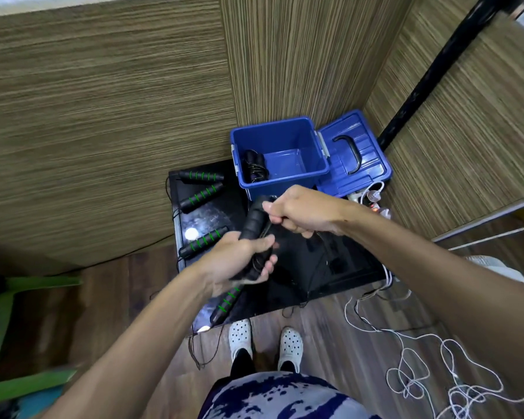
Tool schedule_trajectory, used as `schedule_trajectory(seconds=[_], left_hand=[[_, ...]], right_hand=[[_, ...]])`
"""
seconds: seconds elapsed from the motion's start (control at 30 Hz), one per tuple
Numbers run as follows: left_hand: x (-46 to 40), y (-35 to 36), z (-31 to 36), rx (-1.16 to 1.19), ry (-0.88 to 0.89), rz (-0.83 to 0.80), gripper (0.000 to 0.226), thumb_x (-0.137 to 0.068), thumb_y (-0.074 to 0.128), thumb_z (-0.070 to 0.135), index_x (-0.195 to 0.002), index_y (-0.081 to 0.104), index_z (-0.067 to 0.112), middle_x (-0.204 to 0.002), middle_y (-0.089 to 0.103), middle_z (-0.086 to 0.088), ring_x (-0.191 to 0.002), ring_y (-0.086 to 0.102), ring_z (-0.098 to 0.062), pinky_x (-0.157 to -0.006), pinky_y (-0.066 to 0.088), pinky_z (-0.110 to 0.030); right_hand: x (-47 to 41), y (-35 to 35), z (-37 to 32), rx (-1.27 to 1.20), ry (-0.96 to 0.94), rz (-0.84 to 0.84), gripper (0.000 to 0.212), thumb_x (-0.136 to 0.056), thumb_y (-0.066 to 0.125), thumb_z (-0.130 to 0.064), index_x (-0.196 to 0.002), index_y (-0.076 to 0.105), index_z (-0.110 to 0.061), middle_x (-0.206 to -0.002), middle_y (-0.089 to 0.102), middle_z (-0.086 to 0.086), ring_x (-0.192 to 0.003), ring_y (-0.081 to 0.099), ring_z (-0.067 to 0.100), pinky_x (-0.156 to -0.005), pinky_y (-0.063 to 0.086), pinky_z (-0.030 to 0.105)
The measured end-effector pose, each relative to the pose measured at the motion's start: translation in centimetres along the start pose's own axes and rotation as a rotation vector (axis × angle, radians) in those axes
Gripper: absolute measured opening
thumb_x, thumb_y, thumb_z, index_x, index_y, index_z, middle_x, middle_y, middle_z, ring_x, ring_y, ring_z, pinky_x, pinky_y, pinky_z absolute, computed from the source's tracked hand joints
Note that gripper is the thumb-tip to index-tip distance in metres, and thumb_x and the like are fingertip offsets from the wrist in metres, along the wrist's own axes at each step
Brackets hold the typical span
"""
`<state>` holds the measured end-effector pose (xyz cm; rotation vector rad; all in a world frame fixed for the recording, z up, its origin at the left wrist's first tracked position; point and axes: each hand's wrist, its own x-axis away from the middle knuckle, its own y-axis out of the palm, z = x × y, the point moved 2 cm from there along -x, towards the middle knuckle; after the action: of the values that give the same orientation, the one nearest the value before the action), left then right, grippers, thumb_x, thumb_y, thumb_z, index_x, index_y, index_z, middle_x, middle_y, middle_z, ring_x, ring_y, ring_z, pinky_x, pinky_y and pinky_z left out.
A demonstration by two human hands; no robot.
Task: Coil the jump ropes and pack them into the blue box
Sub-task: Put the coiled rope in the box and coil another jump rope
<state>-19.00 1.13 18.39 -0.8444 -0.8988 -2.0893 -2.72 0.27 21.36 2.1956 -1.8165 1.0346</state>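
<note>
My left hand (242,258) grips a pair of black foam jump rope handles (253,220) together with loops of thin black cord. My right hand (297,213) is closed on the same cord just above and to the right. The open blue box (312,172) stands at the far side of the black table (330,267) and holds one coiled black rope (253,167) at its left. Several black handles with green rings (201,176) lie on the table's left part, one (226,303) poking out below my left hand.
The box's blue lid (354,152) with a black handle lies to the right of the box. A white power strip and tangled white cable (421,370) spread over the wooden floor at right. A green stool (12,297) stands at left. Wood-panel walls surround the table.
</note>
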Motion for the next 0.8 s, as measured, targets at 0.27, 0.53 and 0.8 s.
schedule_trajectory(seconds=[0.27, 0.53, 0.8], left_hand=[[1.3, 0.0, 3.4, 0.231, 0.306, -0.163, 0.031, -0.094, 0.059, 0.023, -0.117, 0.058, 0.002, -0.075, 0.056, -0.008, -0.059, 0.051, -0.013, -0.053, 0.045, -0.020], [3.5, 0.1, 2.7, -0.063, 0.270, -0.570, 0.041, -0.087, 0.075, 0.032, -0.112, 0.066, 0.001, -0.077, 0.058, -0.013, -0.058, 0.054, -0.017, -0.057, 0.048, -0.025], [5.3, 1.5, 3.3, -0.478, 0.048, -0.762, 0.024, -0.097, 0.054, 0.015, -0.110, 0.060, -0.004, -0.072, 0.057, -0.013, -0.056, 0.052, -0.019, -0.058, 0.040, -0.032]], right_hand=[[1.2, -0.4, 1.9, -0.267, -0.245, 0.039, 0.050, -0.101, 0.040, -0.052, -0.061, 0.039, -0.022, -0.053, 0.025, -0.002, -0.050, 0.016, 0.015, -0.049, 0.013, 0.031], [2.0, -0.4, 4.4, -0.483, -0.140, -0.377, 0.066, -0.072, 0.077, -0.065, -0.060, 0.032, -0.019, -0.050, 0.022, -0.009, -0.045, 0.015, 0.008, -0.049, 0.009, 0.027], [1.4, -2.5, 2.9, -0.319, 0.193, -0.294, 0.036, -0.088, 0.063, -0.010, -0.052, 0.064, -0.014, -0.041, 0.058, -0.004, -0.033, 0.054, 0.007, -0.037, 0.043, 0.017]])
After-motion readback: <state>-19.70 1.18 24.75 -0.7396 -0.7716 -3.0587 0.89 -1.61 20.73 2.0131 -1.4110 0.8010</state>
